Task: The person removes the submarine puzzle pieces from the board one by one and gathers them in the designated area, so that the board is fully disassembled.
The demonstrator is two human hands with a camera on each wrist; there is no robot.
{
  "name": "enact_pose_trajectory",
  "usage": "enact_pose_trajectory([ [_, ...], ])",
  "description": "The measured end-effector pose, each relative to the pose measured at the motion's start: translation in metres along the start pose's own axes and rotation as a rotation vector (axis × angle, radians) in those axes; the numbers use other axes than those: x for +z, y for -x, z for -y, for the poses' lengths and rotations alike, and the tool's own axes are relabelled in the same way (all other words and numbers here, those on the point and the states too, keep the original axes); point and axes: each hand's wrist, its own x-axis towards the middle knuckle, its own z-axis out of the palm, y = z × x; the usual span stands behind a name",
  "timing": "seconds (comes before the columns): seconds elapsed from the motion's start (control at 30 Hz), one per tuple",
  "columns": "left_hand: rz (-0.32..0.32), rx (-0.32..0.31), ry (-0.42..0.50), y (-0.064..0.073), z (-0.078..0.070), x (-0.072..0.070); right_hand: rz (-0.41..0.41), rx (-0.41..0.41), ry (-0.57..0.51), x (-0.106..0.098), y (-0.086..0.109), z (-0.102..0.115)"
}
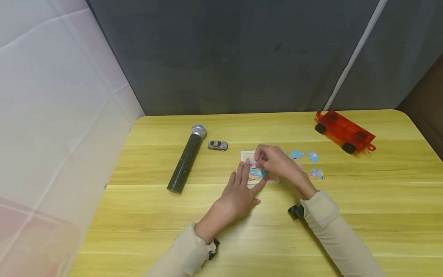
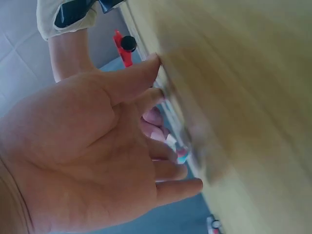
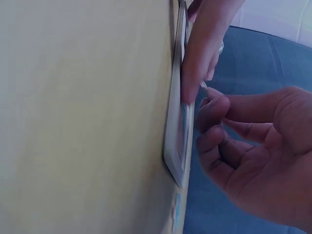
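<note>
A: Hands, quick?
B: Left hand (image 1: pixel 238 198) spread nearly flat, fingertips down on the puzzle tray (image 1: pixel 246 153), gripping nothing. Right hand (image 1: pixel 277 159) closed to a pinch, looks like a puzzle piece (image 3: pixel 203 84) at the fingertips, mostly hidden
A: Tray where?
B: Under the left fingertips, right hand just over it. Loose pieces (image 1: pixel 313 157) lie to the right of the right hand
A: Risks?
B: If the left fingers slide, they could shove the tray or whatever's under them askew. A weak pinch might drop the small piece; right wrist swinging outward could scatter the loose ones
</note>
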Motion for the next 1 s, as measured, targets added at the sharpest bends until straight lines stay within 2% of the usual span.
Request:
enact_pose_trajectory([
  [0.1,-0.024,0.014,-0.052,0.005,-0.003,-0.002,-0.026,0.003,-0.006,-0.013,0.005,-0.003],
  [0.17,-0.033,0.026,-0.073,0.009,-0.005,-0.003,-0.01,0.014,-0.003,-0.028,0.011,-0.007],
  [0.3,-0.029,0.034,-0.048,0.014,-0.005,-0.005,0.084,0.062,0.012,-0.058,0.029,-0.018],
  [0.4,-0.021,0.035,-0.018,0.016,-0.002,-0.007,0.16,0.09,-0.004,-0.07,0.038,-0.026],
  [0.6,-0.01,0.052,0.033,0.017,0.004,-0.008,0.209,0.137,-0.004,-0.064,0.034,-0.03],
  [0.67,-0.001,0.058,0.031,0.018,0.005,-0.009,0.201,0.167,0.042,-0.06,0.032,-0.028],
  [0.77,0.013,0.067,0.028,0.019,0.007,-0.011,0.169,0.172,0.169,-0.055,0.031,-0.022],
  [0.9,0.024,0.075,0.06,0.019,0.009,-0.011,0.109,0.12,0.341,-0.048,0.032,-0.01],
  [1.0,0.021,0.072,0.086,0.019,0.009,-0.01,0.1,0.029,0.38,-0.043,0.034,0.001],
])
